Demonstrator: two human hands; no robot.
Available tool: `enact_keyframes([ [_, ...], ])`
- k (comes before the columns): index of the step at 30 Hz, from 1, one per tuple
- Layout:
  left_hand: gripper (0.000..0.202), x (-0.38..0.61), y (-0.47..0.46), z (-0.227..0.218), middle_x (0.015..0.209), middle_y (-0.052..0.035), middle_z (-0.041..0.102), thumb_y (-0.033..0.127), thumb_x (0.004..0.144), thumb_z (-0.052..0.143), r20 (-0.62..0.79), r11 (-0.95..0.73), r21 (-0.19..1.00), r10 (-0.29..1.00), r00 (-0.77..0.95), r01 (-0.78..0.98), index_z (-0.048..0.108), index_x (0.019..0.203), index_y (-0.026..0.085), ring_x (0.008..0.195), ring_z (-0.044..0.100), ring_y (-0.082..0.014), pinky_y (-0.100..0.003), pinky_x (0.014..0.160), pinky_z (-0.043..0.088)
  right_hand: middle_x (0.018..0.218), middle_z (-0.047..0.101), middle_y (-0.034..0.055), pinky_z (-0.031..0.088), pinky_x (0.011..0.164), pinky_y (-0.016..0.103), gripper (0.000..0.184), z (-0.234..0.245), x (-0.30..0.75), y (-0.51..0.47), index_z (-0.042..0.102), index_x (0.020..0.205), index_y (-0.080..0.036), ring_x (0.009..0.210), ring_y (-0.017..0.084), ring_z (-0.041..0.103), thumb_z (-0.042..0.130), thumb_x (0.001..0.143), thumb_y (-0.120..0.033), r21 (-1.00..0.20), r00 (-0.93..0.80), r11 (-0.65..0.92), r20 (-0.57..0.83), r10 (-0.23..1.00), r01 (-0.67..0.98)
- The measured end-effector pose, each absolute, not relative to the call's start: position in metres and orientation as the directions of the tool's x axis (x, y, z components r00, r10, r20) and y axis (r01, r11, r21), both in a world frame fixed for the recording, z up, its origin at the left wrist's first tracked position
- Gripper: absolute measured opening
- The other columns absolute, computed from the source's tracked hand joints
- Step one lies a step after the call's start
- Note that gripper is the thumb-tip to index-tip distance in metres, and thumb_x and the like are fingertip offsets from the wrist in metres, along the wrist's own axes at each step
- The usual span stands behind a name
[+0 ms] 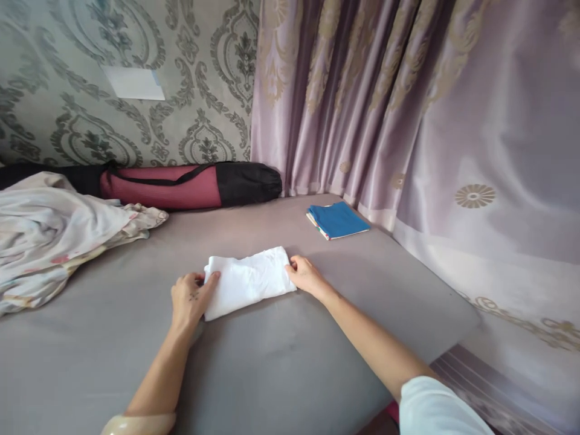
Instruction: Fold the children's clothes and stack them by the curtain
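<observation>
Clear to me: bed (272,374), before and behind the white cloth (249,281). In my way: blanket (58,235), left; roll (172,188), at back; blue stack (339,219) and curtain (512,121), right.

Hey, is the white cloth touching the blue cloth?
Apart. The head view plainly shows a strip of grey sheet between the white cloth and the blue cloth.

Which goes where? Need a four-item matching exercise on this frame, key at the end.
Things:
1. White cloth
2. Blue cloth
3. Strapped roll
4. Patterned fabric

Places or states:
A. Along the wall
B. Rumpled, at the left edge
C. Folded flat, near the curtain
D. Between left hand and right hand

Pairs: 1-D; 2-C; 3-A; 4-B
</observation>
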State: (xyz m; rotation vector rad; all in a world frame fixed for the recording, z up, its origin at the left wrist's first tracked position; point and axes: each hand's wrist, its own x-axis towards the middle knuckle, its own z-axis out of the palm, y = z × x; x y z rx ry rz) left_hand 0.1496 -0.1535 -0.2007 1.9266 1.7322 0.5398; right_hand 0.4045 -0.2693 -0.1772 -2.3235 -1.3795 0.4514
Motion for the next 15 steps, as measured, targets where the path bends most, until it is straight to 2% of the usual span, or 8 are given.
enact_keyframes([
  [4, 0.055, 0.150, -0.159, -0.199, 0.085, -0.0097, 0.069, 0.065, 0.070, 0.052, -0.012, -0.058, 0.700, 0.996, 0.093, 0.712, 0.062, 0.091, 0.016, 0.075, 0.064, -0.0264, -0.031, 0.063, 0.046, 0.089, 0.071, 0.0090, 0.038, 0.065, 0.024, 0.032, -0.172, 0.402, -0.283, 0.068, 0.087, -0.016, 0.081, 0.017, 0.063, 0.048, 0.089, -0.041, -0.471, 0.442, -0.456, -0.149, 0.885, 0.755],
  [10, 0.052, 0.151, -0.163, -0.194, 0.087, -0.0116, 0.070, 0.065, 0.069, 0.056, -0.095, 0.026, 0.729, 0.994, 0.062, 0.684, 0.054, 0.093, 0.019, 0.074, 0.065, -0.0272, -0.030, 0.057, 0.045, 0.087, 0.070, 0.0116, 0.038, 0.062, 0.025, 0.036, -0.176, 0.400, -0.283, 0.065, 0.083, -0.016, 0.082, 0.020, 0.064, 0.048, 0.086, -0.047, -0.469, 0.444, -0.456, -0.144, 0.884, 0.756],
  [13, 0.048, 0.153, -0.164, -0.191, 0.077, -0.0098, 0.069, 0.064, 0.067, 0.058, -0.131, 0.076, 0.724, 0.991, 0.030, 0.685, 0.053, 0.087, 0.020, 0.070, 0.064, -0.0279, -0.030, 0.054, 0.044, 0.083, 0.070, 0.0119, 0.040, 0.060, 0.025, 0.034, -0.179, 0.401, -0.277, 0.063, 0.079, -0.016, 0.081, 0.021, 0.065, 0.051, 0.084, -0.047, -0.492, 0.452, -0.460, -0.144, 0.880, 0.739],
  [15, 0.046, 0.155, -0.166, -0.186, 0.068, -0.0070, 0.067, 0.063, 0.066, 0.058, -0.159, 0.111, 0.732, 0.987, 0.009, 0.672, 0.052, 0.082, 0.021, 0.065, 0.062, -0.0268, -0.029, 0.050, 0.042, 0.070, 0.068, 0.0087, 0.041, 0.055, 0.024, 0.033, -0.181, 0.404, -0.273, 0.061, 0.073, -0.017, 0.068, 0.019, 0.065, 0.053, 0.082, -0.047, -0.549, 0.448, -0.490, -0.220, 0.866, 0.677],
])
